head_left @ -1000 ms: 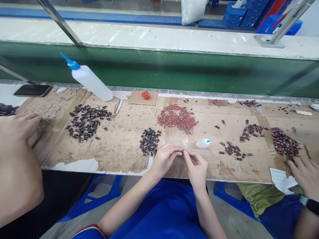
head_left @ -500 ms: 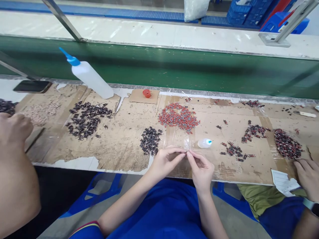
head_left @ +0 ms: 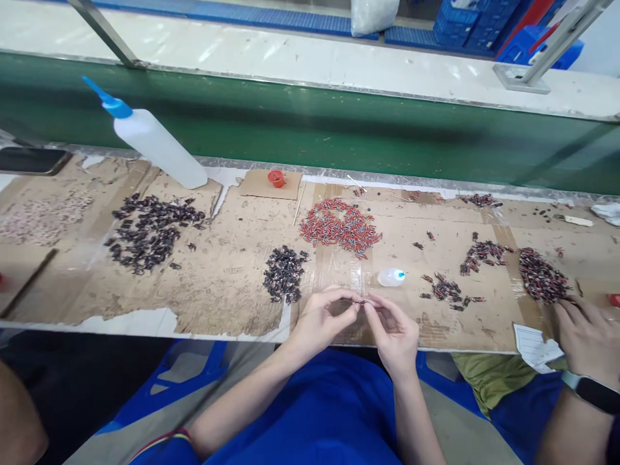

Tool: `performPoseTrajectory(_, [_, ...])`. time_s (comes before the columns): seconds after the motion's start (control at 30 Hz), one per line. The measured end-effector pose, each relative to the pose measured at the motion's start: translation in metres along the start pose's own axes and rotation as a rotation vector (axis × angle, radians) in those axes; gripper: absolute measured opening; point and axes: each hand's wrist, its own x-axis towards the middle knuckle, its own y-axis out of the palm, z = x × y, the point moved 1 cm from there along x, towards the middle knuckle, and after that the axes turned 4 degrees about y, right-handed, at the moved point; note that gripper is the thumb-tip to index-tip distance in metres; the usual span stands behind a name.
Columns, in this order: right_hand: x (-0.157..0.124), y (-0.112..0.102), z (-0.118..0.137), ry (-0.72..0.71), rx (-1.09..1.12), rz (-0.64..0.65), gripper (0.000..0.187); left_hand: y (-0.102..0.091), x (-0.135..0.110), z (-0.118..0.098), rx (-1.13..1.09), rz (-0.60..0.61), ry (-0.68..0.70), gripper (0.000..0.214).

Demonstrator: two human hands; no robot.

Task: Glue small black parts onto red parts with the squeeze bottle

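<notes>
My left hand (head_left: 325, 318) and my right hand (head_left: 393, 329) meet fingertip to fingertip above the front edge of the cardboard-covered bench. Between them is a small dark part with a reddish bit (head_left: 362, 302), pinched by thumb and forefinger on both sides; its exact kind is too small to make out. Just beyond my right hand a small white bottle with a blue tip (head_left: 391, 278) lies on its side. A heap of small black parts (head_left: 285, 274) is near my left hand. Farther back spreads a pile of small red-and-grey parts (head_left: 339, 226).
A tall white squeeze bottle (head_left: 162, 148) stands at the back left, near another black heap (head_left: 150, 232). A red cup (head_left: 276, 179) sits on a cardboard piece. Black-and-red parts (head_left: 448, 289) lie to the right. A co-worker's hand (head_left: 588, 336) reaches in at far right.
My fingertips have shifted slightly around the small part, and more of it shows. The co-worker's hand at left has left the view. The camera view has turned slightly right.
</notes>
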Motion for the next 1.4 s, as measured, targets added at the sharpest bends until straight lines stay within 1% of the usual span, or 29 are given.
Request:
performPoseTrajectory(0.07, [-0.001, -0.003, -0.002, -0.011, -0.027, -0.008, 0.027, 0.006, 0.0, 0.0, -0.022, 0.018, 0.017, 0.01])
performPoseTrajectory(0.1, [-0.001, -0.005, -0.003, -0.025, -0.05, -0.012, 0.027, 0.009, 0.0, 0.0, -0.033, 0.032, 0.027, 0.01])
performPoseTrajectory(0.17, [0.0, -0.012, -0.004, -0.061, -0.11, -0.027, 0.022, 0.014, 0.002, 0.0, -0.039, 0.074, 0.053, 0.013])
performPoseTrajectory(0.23, [0.004, -0.023, -0.008, -0.081, -0.173, -0.111, 0.018, 0.013, 0.005, 0.002, 0.018, 0.117, 0.109, 0.023])
performPoseTrajectory(0.3, [0.008, -0.036, -0.013, -0.075, -0.222, -0.285, 0.02, 0.004, 0.011, 0.006, 0.158, 0.119, 0.205, 0.03])
performPoseTrajectory(0.33, [0.011, -0.043, -0.016, -0.07, -0.245, -0.38, 0.023, -0.004, 0.015, 0.01, 0.259, 0.098, 0.257, 0.027])
performPoseTrajectory(0.37, [0.014, -0.049, -0.018, -0.071, -0.274, -0.448, 0.027, -0.014, 0.02, 0.014, 0.366, 0.063, 0.302, 0.025])
performPoseTrajectory(0.4, [0.017, -0.054, -0.019, -0.085, -0.32, -0.48, 0.03, -0.025, 0.024, 0.019, 0.478, 0.02, 0.313, 0.03])
performPoseTrajectory(0.47, [0.024, -0.058, -0.02, -0.149, -0.444, -0.469, 0.039, -0.047, 0.033, 0.028, 0.691, -0.05, 0.271, 0.041])
performPoseTrajectory(0.5, [0.027, -0.057, -0.02, -0.196, -0.51, -0.441, 0.044, -0.057, 0.038, 0.032, 0.775, -0.042, 0.25, 0.043])
performPoseTrajectory(0.6, [0.038, -0.046, -0.019, -0.306, -0.631, -0.342, 0.059, -0.077, 0.049, 0.037, 0.965, 0.074, 0.228, 0.044])
performPoseTrajectory(0.63, [0.041, -0.04, -0.019, -0.314, -0.638, -0.306, 0.058, -0.08, 0.051, 0.038, 1.008, 0.119, 0.23, 0.043])
performPoseTrajectory(0.67, [0.045, -0.036, -0.02, -0.306, -0.631, -0.272, 0.053, -0.083, 0.054, 0.038, 1.037, 0.156, 0.235, 0.042])
performPoseTrajectory(0.73, [0.049, -0.027, -0.021, -0.27, -0.578, -0.211, 0.039, -0.086, 0.056, 0.038, 1.049, 0.189, 0.254, 0.039])
performPoseTrajectory(0.8, [0.05, -0.022, -0.022, -0.22, -0.456, -0.165, 0.03, -0.085, 0.056, 0.037, 0.993, 0.161, 0.278, 0.036])
performPoseTrajectory(0.87, [0.048, -0.02, -0.023, -0.128, -0.255, -0.129, 0.03, -0.08, 0.053, 0.036, 0.878, 0.128, 0.307, 0.034])
performPoseTrajectory(0.9, [0.046, -0.021, -0.023, -0.071, -0.144, -0.117, 0.03, -0.075, 0.05, 0.035, 0.804, 0.133, 0.326, 0.032])
performPoseTrajectory(1.0, [0.039, -0.024, -0.025, 0.057, 0.113, -0.131, 0.034, -0.052, 0.037, 0.032, 0.56, 0.211, 0.409, 0.026])
performPoseTrajectory(1.07, [0.036, -0.028, -0.025, 0.074, 0.22, -0.185, 0.035, -0.035, 0.026, 0.032, 0.438, 0.239, 0.448, 0.027])
performPoseTrajectory(1.1, [0.034, -0.029, -0.025, 0.08, 0.275, -0.216, 0.034, -0.028, 0.02, 0.032, 0.411, 0.234, 0.454, 0.027])
performPoseTrajectory(1.17, [0.033, -0.031, -0.026, 0.113, 0.392, -0.272, 0.033, -0.018, 0.012, 0.035, 0.428, 0.184, 0.459, 0.025])
performPoseTrajectory(1.27, [0.032, -0.03, -0.028, 0.183, 0.506, -0.355, 0.032, -0.016, 0.005, 0.041, 0.494, 0.104, 0.466, 0.018])
performPoseTrajectory(1.33, [0.032, -0.027, -0.029, 0.201, 0.502, -0.394, 0.03, -0.018, 0.003, 0.044, 0.507, 0.082, 0.451, 0.015])
performPoseTrajectory(1.4, [0.031, -0.022, -0.029, 0.207, 0.443, -0.395, 0.03, -0.021, 0.003, 0.047, 0.497, 0.077, 0.422, 0.016])
